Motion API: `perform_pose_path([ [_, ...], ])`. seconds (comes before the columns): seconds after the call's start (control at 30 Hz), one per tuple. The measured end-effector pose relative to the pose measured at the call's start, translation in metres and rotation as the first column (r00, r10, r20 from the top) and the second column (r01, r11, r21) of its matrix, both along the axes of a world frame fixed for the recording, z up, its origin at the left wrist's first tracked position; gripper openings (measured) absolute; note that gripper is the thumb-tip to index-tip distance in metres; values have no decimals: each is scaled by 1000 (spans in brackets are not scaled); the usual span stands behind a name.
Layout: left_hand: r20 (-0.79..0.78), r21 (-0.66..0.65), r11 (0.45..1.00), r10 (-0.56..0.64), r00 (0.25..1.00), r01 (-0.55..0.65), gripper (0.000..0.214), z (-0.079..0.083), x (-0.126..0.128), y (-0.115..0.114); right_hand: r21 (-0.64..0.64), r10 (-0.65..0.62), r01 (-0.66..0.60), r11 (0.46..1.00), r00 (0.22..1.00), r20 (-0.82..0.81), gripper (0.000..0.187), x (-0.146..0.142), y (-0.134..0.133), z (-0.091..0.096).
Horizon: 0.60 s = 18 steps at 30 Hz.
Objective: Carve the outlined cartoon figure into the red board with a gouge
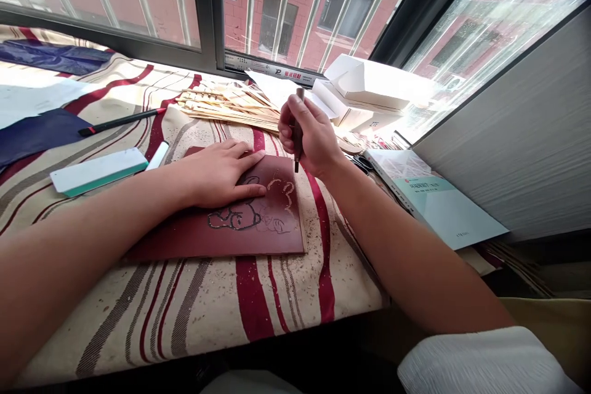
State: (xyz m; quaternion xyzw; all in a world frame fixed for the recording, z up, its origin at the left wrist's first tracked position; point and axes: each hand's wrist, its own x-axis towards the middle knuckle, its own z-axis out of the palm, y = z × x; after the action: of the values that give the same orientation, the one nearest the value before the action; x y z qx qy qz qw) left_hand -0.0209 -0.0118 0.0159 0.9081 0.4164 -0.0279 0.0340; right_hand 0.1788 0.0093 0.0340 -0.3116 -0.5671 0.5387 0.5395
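Striped windowsill cloth [207, 314], left fingers [244, 157] spread on maroon board [272, 240], right fingers [287, 126] gripping a carving tool [297, 163]

Striped cloth [258, 314] bearing a black pen [120, 122], fanned wooden strips [226, 104], white cardboard boxes [369, 83] and a pale green book [429, 197], beneath a barred window [210, 18]

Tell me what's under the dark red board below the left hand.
The dark red board lies on a striped cloth, which shows all around the board's edges. The patch of cloth directly beneath the board is covered, so it cannot be seen, and neither can anything else that might lie there.
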Motion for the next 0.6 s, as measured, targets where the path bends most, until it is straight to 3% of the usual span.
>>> perform_pose_path([
  [0.2, -74, 100, 990, 105, 992, -97, 89, 2, 6, -5, 109, 116, -119, 987, 993, 34, 14, 2, 1, -4],
  [0.4, -57, 107, 990, 95, 994, -88, 87, 0, 6, -12, 16, 114, -114, 993, 993, -32, 50, -10, -6, 3],
  [0.6, -21, 149, 986, 73, 997, -69, 83, 0, 8, -9, 19, 44, -44, 999, 999, 7, 54, -18, -8, 3],
])
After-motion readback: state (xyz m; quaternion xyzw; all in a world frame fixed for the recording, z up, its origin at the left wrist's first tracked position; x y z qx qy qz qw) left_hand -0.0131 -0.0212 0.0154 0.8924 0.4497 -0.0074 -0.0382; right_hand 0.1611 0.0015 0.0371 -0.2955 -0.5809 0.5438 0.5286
